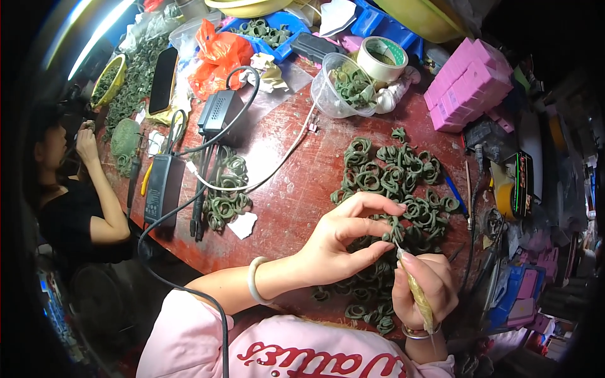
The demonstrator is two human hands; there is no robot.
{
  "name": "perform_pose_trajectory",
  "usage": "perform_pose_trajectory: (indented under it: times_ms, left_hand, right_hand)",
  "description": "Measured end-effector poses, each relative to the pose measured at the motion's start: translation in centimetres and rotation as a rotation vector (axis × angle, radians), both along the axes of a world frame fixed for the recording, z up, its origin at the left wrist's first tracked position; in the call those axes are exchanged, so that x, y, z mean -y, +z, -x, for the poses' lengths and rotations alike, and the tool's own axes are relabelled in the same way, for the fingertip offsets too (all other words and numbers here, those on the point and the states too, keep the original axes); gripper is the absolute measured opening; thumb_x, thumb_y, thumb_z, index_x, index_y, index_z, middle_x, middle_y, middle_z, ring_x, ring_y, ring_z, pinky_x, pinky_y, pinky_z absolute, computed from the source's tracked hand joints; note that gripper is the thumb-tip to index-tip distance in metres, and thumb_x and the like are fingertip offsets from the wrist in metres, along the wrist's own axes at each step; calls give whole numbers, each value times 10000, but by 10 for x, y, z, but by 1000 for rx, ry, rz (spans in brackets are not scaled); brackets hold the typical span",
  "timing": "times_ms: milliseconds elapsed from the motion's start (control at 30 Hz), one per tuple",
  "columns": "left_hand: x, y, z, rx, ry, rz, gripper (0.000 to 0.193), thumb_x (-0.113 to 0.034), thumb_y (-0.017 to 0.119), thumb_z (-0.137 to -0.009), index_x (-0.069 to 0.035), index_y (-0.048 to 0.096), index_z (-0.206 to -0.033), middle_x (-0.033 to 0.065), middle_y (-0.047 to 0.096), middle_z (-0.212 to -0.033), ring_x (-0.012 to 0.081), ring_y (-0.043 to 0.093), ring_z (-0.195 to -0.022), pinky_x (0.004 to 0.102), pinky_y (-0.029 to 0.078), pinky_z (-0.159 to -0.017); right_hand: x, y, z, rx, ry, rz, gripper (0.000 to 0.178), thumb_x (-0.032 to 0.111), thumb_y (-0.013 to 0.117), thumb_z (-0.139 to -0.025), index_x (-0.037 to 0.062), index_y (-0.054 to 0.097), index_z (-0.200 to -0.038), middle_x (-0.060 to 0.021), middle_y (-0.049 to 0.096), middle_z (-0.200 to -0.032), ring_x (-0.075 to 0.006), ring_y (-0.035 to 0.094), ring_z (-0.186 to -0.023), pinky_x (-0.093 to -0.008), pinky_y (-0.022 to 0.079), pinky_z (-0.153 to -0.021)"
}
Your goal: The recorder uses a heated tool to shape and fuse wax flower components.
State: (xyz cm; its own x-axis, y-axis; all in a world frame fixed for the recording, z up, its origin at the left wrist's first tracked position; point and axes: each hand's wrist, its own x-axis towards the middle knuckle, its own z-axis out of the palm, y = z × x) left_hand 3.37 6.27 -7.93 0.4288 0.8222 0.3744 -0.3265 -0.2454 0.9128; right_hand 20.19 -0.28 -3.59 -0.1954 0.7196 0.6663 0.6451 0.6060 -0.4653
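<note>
Between the thumb and fingers of my left hand (343,236) is a small dark green ring (393,230), held up over the table. My right hand (432,290) grips a slim, tapered squeeze tube (416,291) with yellowish filling. Its narrow tip touches or nearly touches the ring; which of the two I cannot tell. Beneath and beyond both hands lies a loose pile of similar green rings (403,170), partly hidden by my fingers.
Black power adapters (165,189) and cables (277,183) lie on the left of the red table (283,157). Beyond are a clear tub (343,88), a tape roll (382,58) and an orange bag (217,60). Pink blocks (469,85) stand far right. A co-worker (82,195) sits at left.
</note>
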Motion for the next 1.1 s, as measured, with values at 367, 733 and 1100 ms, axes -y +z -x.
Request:
perform_pose_trajectory:
  times_ms: [367, 733, 1100]
  left_hand:
    - [3, 9, 0, -141, 52, -165, 230, 76, 678, -788, -21, 679, -996, 134, 557, -1174, 318, 564, -1175, 400, 464, -989]
    - [-1, 6, 7, 4, -31, 98, 182, 78, 674, -804, 6, 660, -970, 143, 503, -1265, 273, 492, -1240, 366, 416, -1008]
    - [1, -2, -3, -84, -168, 331, 173, 74, 614, -869, 23, 661, -1027, 135, 517, -1323, 189, 601, -1085, 314, 534, -909]
  right_hand:
    - [18, 6, -6, 31, -51, -130, 251, 58, 647, -862, -7, 564, -1089, -104, 608, -891, -234, 609, -737, -307, 533, -595]
    - [34, 9, -60, -192, -670, 403, 88, 23, 650, -858, 60, 640, -937, -107, 665, -778, -228, 673, -701, -322, 511, -629]
    - [68, -34, -154, 374, -981, 242, 224, 132, 669, -865, 1, 561, -1012, -197, 594, -897, -400, 574, -834, -430, 460, -736]
